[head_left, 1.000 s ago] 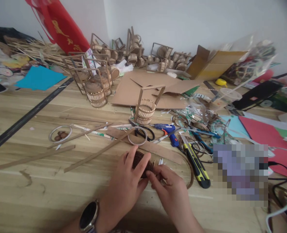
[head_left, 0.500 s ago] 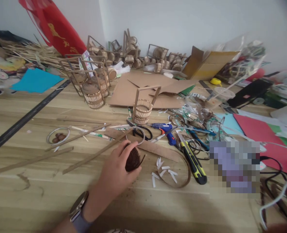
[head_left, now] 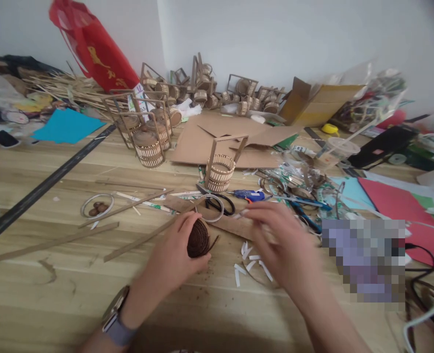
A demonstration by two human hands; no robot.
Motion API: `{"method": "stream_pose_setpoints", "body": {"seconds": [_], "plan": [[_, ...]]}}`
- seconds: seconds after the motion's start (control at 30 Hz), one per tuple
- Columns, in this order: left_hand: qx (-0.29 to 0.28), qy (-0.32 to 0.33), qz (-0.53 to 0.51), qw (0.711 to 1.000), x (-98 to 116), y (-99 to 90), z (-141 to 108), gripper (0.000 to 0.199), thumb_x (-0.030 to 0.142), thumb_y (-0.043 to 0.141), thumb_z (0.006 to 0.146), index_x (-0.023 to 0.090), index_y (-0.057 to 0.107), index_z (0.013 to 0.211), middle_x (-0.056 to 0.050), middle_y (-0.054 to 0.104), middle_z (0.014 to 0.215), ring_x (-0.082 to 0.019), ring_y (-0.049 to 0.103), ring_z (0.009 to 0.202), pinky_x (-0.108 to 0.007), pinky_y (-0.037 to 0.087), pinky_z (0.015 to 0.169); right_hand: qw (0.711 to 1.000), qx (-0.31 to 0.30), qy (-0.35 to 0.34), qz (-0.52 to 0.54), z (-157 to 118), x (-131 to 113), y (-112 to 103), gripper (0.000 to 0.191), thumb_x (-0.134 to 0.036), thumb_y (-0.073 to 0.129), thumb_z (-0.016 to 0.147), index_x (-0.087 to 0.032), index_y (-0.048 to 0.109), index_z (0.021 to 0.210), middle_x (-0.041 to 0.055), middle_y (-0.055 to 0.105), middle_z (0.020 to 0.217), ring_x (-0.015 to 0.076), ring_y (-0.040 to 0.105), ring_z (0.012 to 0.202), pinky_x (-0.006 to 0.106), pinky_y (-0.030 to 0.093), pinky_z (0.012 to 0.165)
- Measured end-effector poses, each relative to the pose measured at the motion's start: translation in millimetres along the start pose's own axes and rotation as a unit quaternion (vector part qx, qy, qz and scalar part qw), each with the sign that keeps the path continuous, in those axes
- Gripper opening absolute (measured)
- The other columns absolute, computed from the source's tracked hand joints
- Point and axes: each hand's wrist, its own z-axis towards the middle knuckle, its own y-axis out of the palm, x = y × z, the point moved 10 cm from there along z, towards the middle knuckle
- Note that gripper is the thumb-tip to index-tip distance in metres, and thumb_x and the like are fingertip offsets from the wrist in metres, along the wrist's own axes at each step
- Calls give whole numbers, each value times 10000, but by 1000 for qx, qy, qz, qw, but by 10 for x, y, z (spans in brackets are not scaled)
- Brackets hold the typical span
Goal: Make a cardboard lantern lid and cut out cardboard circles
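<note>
My left hand (head_left: 178,242) is closed around a dark brown coiled strip (head_left: 198,239), wound in a tight spiral with one loose end sticking out to the right. My right hand (head_left: 279,240), smeared by motion, is over the middle of the table, its fingertips pinched at a slim silvery tool (head_left: 240,214) that I cannot clearly make out. A metal ring (head_left: 221,214) lies just beyond the coil, overlapping black-handled scissors (head_left: 229,200). Behind them stands a small slatted wooden bucket (head_left: 219,175) with a tall handle. White paper slips (head_left: 238,277) lie between my hands.
A blue glue gun (head_left: 249,195) lies beyond my right hand. Thin wooden strips (head_left: 55,241) and a ring (head_left: 84,208) around brown beads (head_left: 98,208) lie to the left. Cardboard (head_left: 198,142) and several more buckets (head_left: 149,147) are at the back.
My right hand has come in from the right edge to the silvery tool, covering the yellow-and-black utility knife. My left hand still holds the coil. The view has shifted slightly.
</note>
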Motion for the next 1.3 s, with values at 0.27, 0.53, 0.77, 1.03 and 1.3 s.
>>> {"method": "stream_pose_setpoints", "body": {"seconds": [0.27,0.53,0.77,1.03,1.3], "plan": [[-90,7,36,995,-6,187,-45,796,184,717,666,146,402,1396,-202,539,1418,-365,507,1324,-560,421,1101,981,-145,-46,-120,958,111,1084,140,-163,714,857,-216,757,978,143,679,1143,334,566,1055,485,470,866],[-204,57,44,976,159,349,-196,803,298,765,606,172,496,1353,-186,384,1558,-399,580,1244,-550,517,1004,988,-116,-88,-59,769,-204,638,194,-128,569,927,-221,738,950,139,634,1174,322,519,1107,483,464,890],[-231,111,26,966,346,418,-255,793,367,787,597,181,543,1328,-169,527,1453,-376,609,1202,-498,534,983,997,-19,40,64,495,257,315,303,-238,588,928,-237,629,1228,142,627,1236,300,572,1159,489,490,956],[-242,123,21,962,351,494,-306,764,384,780,601,216,558,1313,-144,525,1466,-366,617,1194,-486,520,991,993,-37,65,94,473,366,430,257,-235,569,935,-236,687,1163,149,638,1296,296,584,1214,499,487,990],[-212,88,38,972,236,463,-238,773,315,752,600,158,544,1328,-192,495,1479,-398,586,1234,-533,518,1000,988,10,104,118,435,458,344,107,-208,594,899,-228,699,889,140,672,1184,284,624,1146,476,521,931]]}}
